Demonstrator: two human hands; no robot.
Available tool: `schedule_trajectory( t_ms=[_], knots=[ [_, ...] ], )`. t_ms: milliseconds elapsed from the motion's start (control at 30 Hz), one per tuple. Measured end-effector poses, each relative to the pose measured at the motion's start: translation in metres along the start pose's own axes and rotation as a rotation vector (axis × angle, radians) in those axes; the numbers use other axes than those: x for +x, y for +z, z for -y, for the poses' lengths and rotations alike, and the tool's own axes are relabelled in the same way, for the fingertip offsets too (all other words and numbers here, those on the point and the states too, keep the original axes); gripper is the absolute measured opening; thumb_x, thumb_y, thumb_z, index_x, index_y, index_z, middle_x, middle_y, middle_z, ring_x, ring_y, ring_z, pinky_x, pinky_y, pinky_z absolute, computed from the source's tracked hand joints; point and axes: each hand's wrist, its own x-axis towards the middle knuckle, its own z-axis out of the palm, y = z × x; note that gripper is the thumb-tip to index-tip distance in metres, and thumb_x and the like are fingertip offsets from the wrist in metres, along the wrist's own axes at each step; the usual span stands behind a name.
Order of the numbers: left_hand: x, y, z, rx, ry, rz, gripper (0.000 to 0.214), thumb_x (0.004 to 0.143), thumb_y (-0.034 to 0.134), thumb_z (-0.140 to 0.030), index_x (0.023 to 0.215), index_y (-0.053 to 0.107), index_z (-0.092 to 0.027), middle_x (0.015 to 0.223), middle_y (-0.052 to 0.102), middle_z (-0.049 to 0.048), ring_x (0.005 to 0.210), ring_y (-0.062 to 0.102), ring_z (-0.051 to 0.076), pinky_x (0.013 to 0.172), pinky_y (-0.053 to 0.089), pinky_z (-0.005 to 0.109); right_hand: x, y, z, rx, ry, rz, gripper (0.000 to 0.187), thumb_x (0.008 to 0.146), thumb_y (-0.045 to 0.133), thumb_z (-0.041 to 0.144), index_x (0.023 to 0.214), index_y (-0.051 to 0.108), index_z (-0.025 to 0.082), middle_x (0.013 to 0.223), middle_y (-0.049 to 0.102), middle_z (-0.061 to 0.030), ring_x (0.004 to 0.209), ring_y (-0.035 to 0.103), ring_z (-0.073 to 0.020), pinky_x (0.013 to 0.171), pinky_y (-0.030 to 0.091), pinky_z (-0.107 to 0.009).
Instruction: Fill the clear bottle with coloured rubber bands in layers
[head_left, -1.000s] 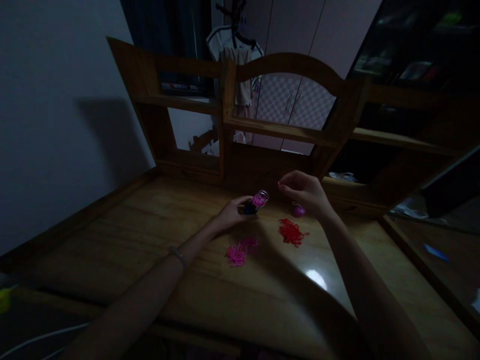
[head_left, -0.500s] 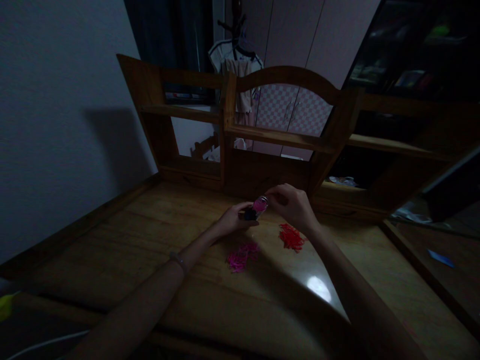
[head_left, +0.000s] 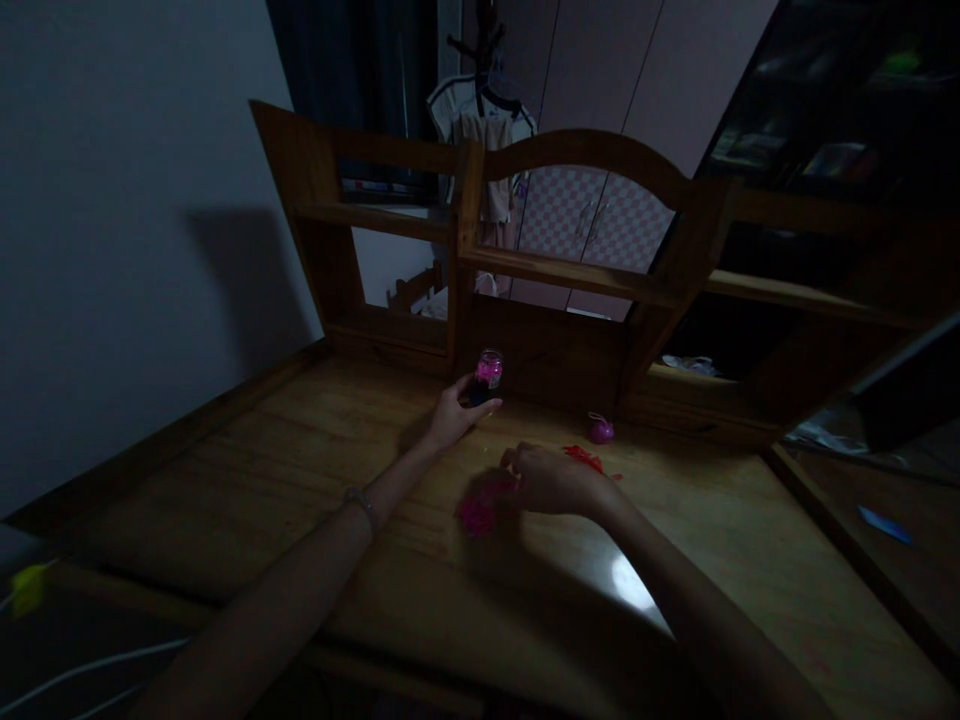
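left hand (head_left: 454, 412) grips the little jar (head_left: 488, 374) upright at the back of the desk (head_left: 300, 470), right hand (head_left: 551, 480) curls over the pink bands (head_left: 477, 515), pinch unclear, and i'd say that fingertip hold could tip the jar and spill it.

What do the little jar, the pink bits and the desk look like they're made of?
The jar: clear glass or plastic, cannot tell which; pink contents show through. The pink bits: thin strands, probably rubber or plastic, too dim to be sure. The desk: glossy varnished wood, visible grain and a bright glare spot.
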Motion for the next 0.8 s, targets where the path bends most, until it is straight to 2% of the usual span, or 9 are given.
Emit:
schedule_trajectory(
  t_ms=[100, 200, 367, 467, 567, 800],
  knots=[
    [-0.001, 0.002, 0.001, -0.008, 0.024, 0.038, 0.060, 0.071, 0.074, -0.045, 0.119, 0.058, -0.013, 0.116, 0.066, 0.0112, 0.104, 0.063, 0.023, 0.093, 0.049, 0.035, 0.001, 0.013, 0.018, 0.066, 0.017, 0.010, 0.056, 0.073, 0.067, 0.051, 0.113, 0.058, 0.013, 0.112, 0.059, -0.0158, 0.094, 0.061, -0.0258, 0.076, 0.047, -0.032],
    [-0.003, 0.004, 0.002, -0.020, 0.042, 0.074, 0.061, 0.070, 0.074, -0.046, 0.119, 0.058, -0.014, 0.117, 0.066, 0.0106, 0.106, 0.062, 0.023, 0.093, 0.049, 0.035, 0.001, 0.024, 0.025, 0.109, -0.013, -0.024, 0.058, 0.070, 0.072, 0.041, 0.117, 0.053, 0.015, 0.116, 0.053, -0.0145, 0.102, 0.057, -0.0254, 0.080, 0.046, -0.032],
    [-0.004, 0.005, 0.002, -0.058, 0.028, 0.100, 0.061, 0.069, 0.075, -0.045, 0.119, 0.058, -0.015, 0.117, 0.065, 0.0106, 0.105, 0.063, 0.023, 0.090, 0.051, 0.035, 0.006, 0.037, 0.022, 0.166, -0.092, -0.118, 0.038, 0.072, 0.068, 0.027, 0.107, 0.056, 0.018, 0.106, 0.053, -0.0094, 0.089, 0.057, -0.0192, 0.075, 0.045, -0.028],
    [-0.005, 0.006, 0.001, -0.050, 0.005, 0.092, 0.062, 0.069, 0.075, -0.045, 0.119, 0.058, -0.014, 0.117, 0.065, 0.0119, 0.105, 0.063, 0.024, 0.089, 0.052, 0.035, 0.009, 0.040, 0.020, 0.186, -0.106, -0.122, 0.034, 0.070, 0.069, 0.022, 0.103, 0.060, 0.019, 0.101, 0.057, -0.0069, 0.080, 0.057, -0.0156, 0.067, 0.043, -0.024],
    [-0.005, 0.006, 0.000, -0.030, 0.004, 0.088, 0.063, 0.068, 0.076, -0.045, 0.120, 0.058, -0.014, 0.119, 0.065, 0.0126, 0.105, 0.063, 0.024, 0.089, 0.052, 0.036, 0.013, 0.042, 0.019, 0.207, -0.130, -0.136, 0.034, 0.067, 0.071, 0.015, 0.100, 0.064, 0.020, 0.099, 0.061, -0.0052, 0.080, 0.058, -0.0149, 0.066, 0.042, -0.022],
    [-0.005, 0.005, -0.002, -0.004, 0.008, 0.093, 0.065, 0.067, 0.077, -0.045, 0.120, 0.058, -0.013, 0.121, 0.064, 0.0129, 0.108, 0.061, 0.025, 0.092, 0.050, 0.036, 0.018, 0.040, 0.019, 0.238, -0.120, -0.139, 0.016, 0.069, 0.066, 0.012, 0.085, 0.070, 0.017, 0.084, 0.069, -0.0039, 0.073, 0.061, -0.0141, 0.063, 0.040, -0.021]
  ],
)
